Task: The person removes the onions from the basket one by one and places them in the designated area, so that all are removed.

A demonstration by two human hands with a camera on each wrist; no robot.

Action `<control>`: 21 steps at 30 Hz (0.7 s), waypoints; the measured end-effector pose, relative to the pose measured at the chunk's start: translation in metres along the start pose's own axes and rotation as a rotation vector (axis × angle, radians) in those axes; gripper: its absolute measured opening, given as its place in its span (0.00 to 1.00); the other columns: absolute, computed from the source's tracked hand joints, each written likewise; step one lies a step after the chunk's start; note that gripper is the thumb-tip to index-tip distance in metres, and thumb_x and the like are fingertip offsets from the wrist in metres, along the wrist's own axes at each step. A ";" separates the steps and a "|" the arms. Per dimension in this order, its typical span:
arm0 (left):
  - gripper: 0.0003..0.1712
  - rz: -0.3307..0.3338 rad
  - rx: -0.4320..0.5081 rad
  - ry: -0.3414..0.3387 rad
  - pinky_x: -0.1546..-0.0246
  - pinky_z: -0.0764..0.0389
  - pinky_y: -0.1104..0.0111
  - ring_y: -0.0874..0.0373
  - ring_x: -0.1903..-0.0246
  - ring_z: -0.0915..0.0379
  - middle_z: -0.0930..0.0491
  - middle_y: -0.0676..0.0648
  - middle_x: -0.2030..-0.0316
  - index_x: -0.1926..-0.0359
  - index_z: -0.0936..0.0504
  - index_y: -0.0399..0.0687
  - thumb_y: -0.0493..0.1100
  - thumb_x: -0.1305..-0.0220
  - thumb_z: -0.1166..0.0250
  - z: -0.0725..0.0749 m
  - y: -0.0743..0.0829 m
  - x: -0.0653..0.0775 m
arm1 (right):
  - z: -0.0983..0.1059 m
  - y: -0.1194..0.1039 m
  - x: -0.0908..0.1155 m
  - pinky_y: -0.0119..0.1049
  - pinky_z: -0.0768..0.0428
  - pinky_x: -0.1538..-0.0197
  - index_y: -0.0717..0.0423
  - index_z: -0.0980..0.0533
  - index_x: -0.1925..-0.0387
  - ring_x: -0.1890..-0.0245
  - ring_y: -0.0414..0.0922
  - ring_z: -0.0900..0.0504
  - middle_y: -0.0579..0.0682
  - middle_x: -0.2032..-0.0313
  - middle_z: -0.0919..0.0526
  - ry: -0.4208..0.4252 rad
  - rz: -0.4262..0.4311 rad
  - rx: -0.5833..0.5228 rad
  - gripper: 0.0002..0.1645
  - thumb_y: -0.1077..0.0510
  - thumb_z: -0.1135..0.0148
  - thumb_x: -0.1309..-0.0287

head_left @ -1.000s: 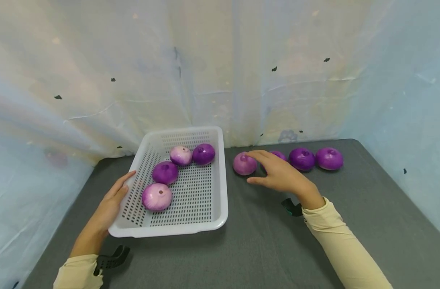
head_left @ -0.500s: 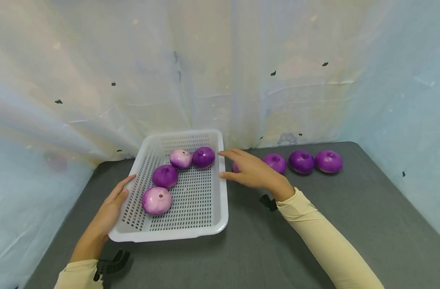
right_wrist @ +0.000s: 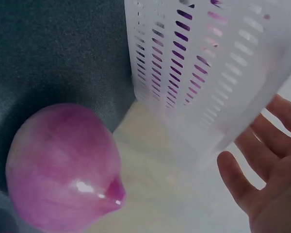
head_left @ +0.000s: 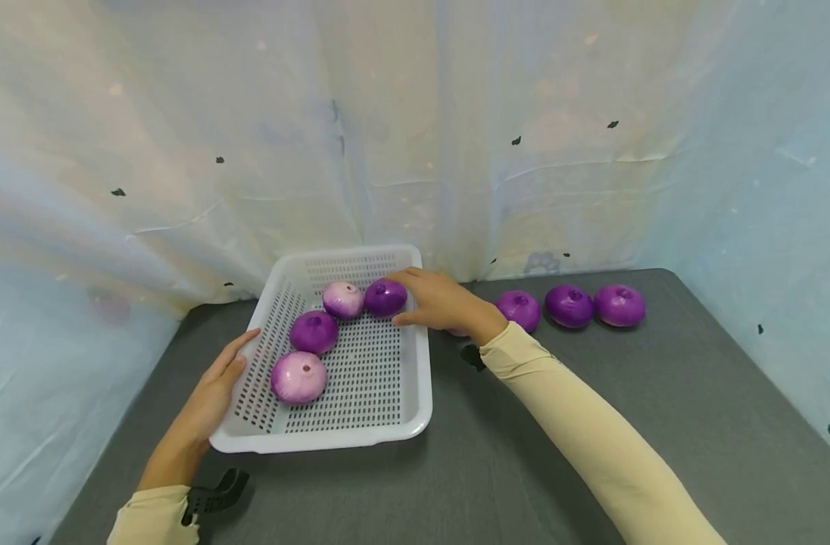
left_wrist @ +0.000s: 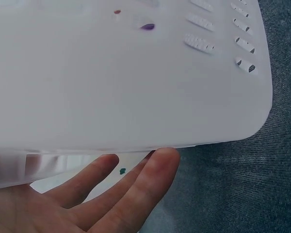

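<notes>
The basket (head_left: 425, 378), merely touched on its left by the left hand (head_left: 210, 395) with fingers straight, could be shoved if knocked by the right hand (head_left: 442, 297), spread and empty beside the rightmost onion (head_left: 385, 298) inside.

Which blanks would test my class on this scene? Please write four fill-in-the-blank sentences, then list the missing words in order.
The white basket holds ____ red onions.
The left hand touches the basket's ____ side.
The right hand extends over the right rim of the ____.
In the head view, loose red onions lie to the ____ of the basket.

Missing words: four; left; basket; right.
</notes>
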State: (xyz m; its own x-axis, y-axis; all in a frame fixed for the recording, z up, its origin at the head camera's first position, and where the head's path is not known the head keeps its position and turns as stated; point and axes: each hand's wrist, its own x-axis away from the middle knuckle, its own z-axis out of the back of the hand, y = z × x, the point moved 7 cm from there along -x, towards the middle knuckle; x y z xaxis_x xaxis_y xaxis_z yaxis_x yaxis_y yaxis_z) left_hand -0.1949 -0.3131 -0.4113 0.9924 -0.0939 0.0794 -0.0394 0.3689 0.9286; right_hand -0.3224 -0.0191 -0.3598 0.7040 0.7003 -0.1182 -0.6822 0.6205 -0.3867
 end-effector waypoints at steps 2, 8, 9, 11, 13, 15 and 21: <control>0.31 0.002 -0.005 0.000 0.66 0.13 0.50 0.61 0.56 0.16 0.49 0.28 0.27 0.20 0.58 0.62 0.56 0.19 0.68 0.000 0.000 0.000 | -0.004 0.001 -0.006 0.56 0.39 0.29 0.50 0.35 0.28 0.29 0.48 0.33 0.51 0.31 0.29 -0.020 -0.010 0.023 0.44 0.44 0.30 0.42; 0.31 0.002 -0.012 0.002 0.65 0.13 0.50 0.58 0.55 0.16 0.49 0.28 0.27 0.20 0.58 0.62 0.56 0.19 0.68 0.000 0.000 0.000 | -0.016 0.006 -0.025 0.51 0.43 0.24 0.51 0.36 0.28 0.29 0.49 0.34 0.51 0.30 0.30 -0.064 -0.033 0.077 0.47 0.45 0.27 0.45; 0.31 0.003 -0.013 0.003 0.65 0.13 0.50 0.58 0.55 0.16 0.49 0.28 0.27 0.20 0.58 0.62 0.56 0.19 0.67 0.000 0.000 0.000 | -0.018 0.006 -0.028 0.49 0.42 0.24 0.52 0.36 0.28 0.29 0.50 0.34 0.52 0.30 0.30 -0.069 -0.034 0.075 0.47 0.45 0.26 0.45; 0.31 0.001 -0.005 0.002 0.65 0.13 0.50 0.59 0.55 0.16 0.48 0.28 0.27 0.20 0.58 0.62 0.56 0.19 0.67 0.000 0.000 0.000 | -0.020 0.007 -0.033 0.46 0.39 0.24 0.54 0.36 0.28 0.28 0.51 0.34 0.53 0.30 0.31 -0.077 -0.042 0.060 0.48 0.46 0.26 0.46; 0.31 -0.001 0.002 -0.002 0.64 0.13 0.50 0.61 0.55 0.17 0.49 0.28 0.27 0.20 0.58 0.63 0.56 0.19 0.67 0.000 -0.001 0.000 | -0.021 0.009 -0.039 0.45 0.38 0.25 0.54 0.37 0.27 0.28 0.52 0.35 0.53 0.29 0.32 -0.090 -0.058 0.051 0.49 0.46 0.25 0.47; 0.31 -0.010 0.010 -0.010 0.64 0.13 0.49 0.61 0.55 0.17 0.49 0.28 0.27 0.20 0.58 0.63 0.56 0.19 0.67 0.000 -0.001 0.001 | -0.023 0.011 -0.044 0.45 0.42 0.23 0.53 0.38 0.27 0.26 0.51 0.37 0.52 0.28 0.33 -0.114 -0.079 0.067 0.51 0.44 0.26 0.47; 0.31 -0.019 -0.002 -0.009 0.64 0.13 0.49 0.61 0.55 0.17 0.50 0.27 0.27 0.20 0.59 0.62 0.56 0.19 0.68 0.004 0.001 0.001 | -0.031 0.014 -0.061 0.46 0.53 0.21 0.49 0.40 0.25 0.25 0.48 0.40 0.50 0.26 0.37 -0.157 -0.149 0.178 0.54 0.41 0.25 0.49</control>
State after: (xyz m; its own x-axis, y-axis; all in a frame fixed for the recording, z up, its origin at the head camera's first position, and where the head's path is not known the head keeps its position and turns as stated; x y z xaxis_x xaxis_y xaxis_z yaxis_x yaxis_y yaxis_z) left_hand -0.1942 -0.3169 -0.4088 0.9918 -0.1095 0.0652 -0.0204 0.3688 0.9293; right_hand -0.3687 -0.0646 -0.3861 0.7693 0.6343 0.0768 -0.6073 0.7633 -0.2206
